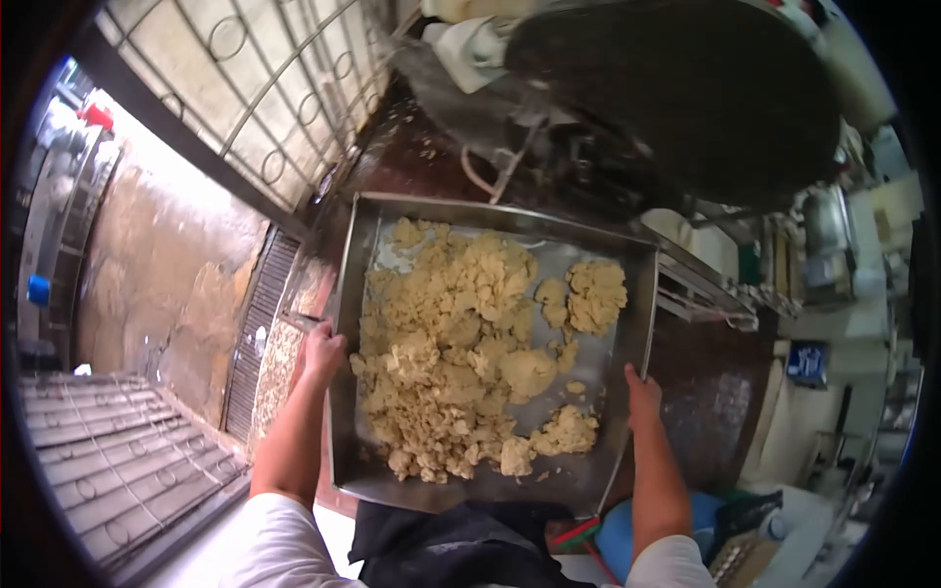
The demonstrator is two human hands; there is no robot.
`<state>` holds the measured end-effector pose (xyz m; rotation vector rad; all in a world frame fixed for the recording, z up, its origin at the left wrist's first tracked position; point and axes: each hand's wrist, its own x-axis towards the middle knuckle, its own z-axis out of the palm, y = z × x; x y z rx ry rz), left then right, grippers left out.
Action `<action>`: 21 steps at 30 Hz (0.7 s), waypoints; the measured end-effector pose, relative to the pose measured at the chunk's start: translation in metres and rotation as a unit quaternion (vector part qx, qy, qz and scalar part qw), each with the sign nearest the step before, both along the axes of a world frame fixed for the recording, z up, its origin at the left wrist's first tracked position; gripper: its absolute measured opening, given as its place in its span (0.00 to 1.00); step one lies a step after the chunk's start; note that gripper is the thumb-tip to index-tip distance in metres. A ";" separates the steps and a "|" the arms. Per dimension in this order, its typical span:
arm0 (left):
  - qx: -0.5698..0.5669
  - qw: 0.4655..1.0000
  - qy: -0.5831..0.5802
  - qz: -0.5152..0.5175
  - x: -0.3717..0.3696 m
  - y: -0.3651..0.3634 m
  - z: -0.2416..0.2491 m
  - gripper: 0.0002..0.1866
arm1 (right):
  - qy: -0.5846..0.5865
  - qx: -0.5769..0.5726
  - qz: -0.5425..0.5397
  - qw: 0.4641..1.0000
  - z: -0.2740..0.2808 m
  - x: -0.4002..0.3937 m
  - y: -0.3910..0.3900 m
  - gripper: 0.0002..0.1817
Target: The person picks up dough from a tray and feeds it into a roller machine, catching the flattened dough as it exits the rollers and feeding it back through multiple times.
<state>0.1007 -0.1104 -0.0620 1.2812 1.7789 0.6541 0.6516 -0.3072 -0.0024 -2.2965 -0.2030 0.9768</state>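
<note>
A large square metal tray (598,480) fills the middle of the view, carrying several pale yellow crumbly dough lumps (456,338). My left hand (321,353) grips the tray's left rim. My right hand (642,397) grips the right rim, thumb over the edge. The tray is held level in front of my body, above a dark apron.
A big dark round griddle (686,88) with burner parts beneath stands just beyond the tray. A brown counter (716,392) lies under and to the right. A metal window grille (245,88) is at upper left, shelves and appliances (833,245) at right.
</note>
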 end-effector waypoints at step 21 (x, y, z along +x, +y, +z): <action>0.071 0.927 0.017 -0.368 0.466 -0.018 0.082 0.14 | -0.140 0.165 -0.351 0.911 0.056 0.186 -0.336 0.18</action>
